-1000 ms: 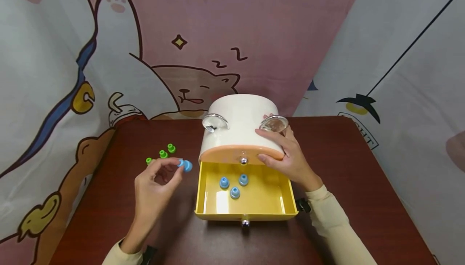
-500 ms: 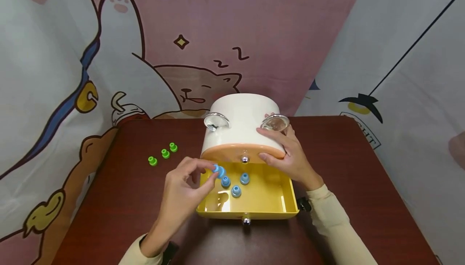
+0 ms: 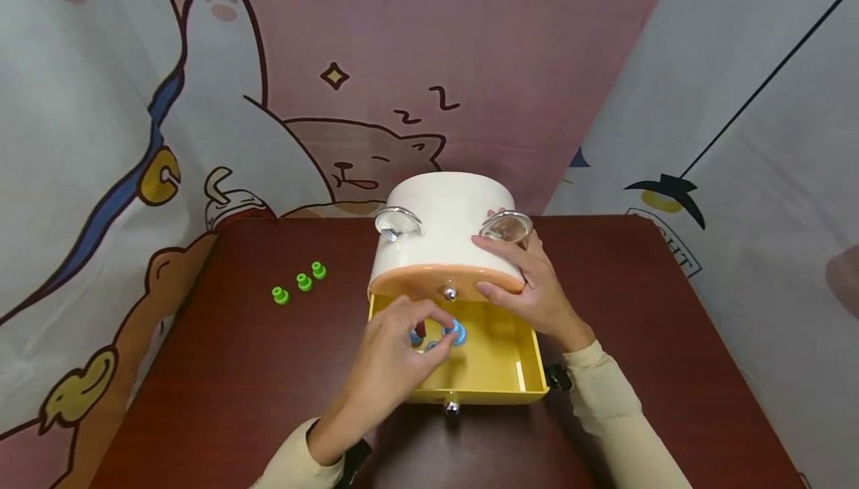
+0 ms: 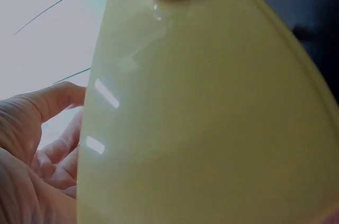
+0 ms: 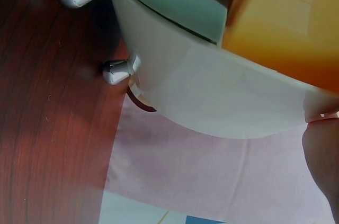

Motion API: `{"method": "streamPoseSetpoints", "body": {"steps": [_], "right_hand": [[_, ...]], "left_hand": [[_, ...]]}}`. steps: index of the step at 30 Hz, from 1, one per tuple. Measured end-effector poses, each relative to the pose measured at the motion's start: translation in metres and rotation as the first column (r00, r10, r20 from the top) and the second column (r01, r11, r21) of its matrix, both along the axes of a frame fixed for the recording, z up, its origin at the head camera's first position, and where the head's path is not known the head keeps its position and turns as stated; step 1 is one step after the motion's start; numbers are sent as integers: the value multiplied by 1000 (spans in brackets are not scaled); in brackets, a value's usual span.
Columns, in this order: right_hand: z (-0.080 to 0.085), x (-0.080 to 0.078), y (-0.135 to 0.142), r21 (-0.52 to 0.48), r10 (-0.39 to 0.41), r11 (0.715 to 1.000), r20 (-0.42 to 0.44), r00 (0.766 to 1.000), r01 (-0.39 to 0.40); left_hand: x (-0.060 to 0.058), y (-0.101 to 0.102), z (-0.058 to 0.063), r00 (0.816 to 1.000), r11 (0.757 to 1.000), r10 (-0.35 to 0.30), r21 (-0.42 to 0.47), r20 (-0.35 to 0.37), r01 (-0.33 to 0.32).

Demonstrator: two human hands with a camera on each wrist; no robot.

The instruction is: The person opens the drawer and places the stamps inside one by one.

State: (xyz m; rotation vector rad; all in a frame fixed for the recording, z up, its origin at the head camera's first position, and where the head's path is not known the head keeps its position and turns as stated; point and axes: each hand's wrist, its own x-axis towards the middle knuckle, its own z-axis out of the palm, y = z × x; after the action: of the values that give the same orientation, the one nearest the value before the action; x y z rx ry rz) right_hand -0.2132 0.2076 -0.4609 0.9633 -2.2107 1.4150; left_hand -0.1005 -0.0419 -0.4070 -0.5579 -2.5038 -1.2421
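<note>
My left hand (image 3: 392, 351) pinches a small light blue stepped plastic peg (image 3: 458, 331) between thumb and fingertips, over the pulled-out yellow drawer (image 3: 493, 370). Beneath that hand, other blue pegs (image 3: 415, 338) lie in the drawer, partly hidden. My right hand (image 3: 540, 291) grips the right front of the white rounded drawer box (image 3: 443, 224), its thumb at the lower edge of the orange front (image 3: 416, 280). In the left wrist view the yellow drawer front (image 4: 201, 102) covers most of the scene, and the peg is hidden.
Three green pegs (image 3: 304, 282) stand on the dark wooden table (image 3: 228, 370), left of the box. Two silver-rimmed rings (image 3: 399, 224) stick up from the box top. A silver knob (image 3: 452, 408) juts from the drawer front. A printed cloth (image 3: 470, 49) hangs behind.
My left hand has carried the blue peg rightward, from beside the green pegs to over the middle of the yellow drawer. My right hand keeps its grip on the box.
</note>
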Motion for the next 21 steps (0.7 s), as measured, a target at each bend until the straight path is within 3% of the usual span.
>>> {"method": "streamPoseSetpoints", "body": {"steps": [9, 15, 21], "right_hand": [[-1, -2, 0, -13, 1, 1000, 9, 1000, -1], [1, -1, 0, -28, 5, 1000, 0, 1000, -5], [1, 1, -1, -16, -4, 1000, 5, 1000, 4]], "left_hand": [[-11, 18, -7, 995, 979, -42, -197, 90, 59], [-20, 27, -15, 994, 941, -78, -325, 76, 99], [-22, 31, -20, 994, 922, -94, -372, 51, 106]]}}
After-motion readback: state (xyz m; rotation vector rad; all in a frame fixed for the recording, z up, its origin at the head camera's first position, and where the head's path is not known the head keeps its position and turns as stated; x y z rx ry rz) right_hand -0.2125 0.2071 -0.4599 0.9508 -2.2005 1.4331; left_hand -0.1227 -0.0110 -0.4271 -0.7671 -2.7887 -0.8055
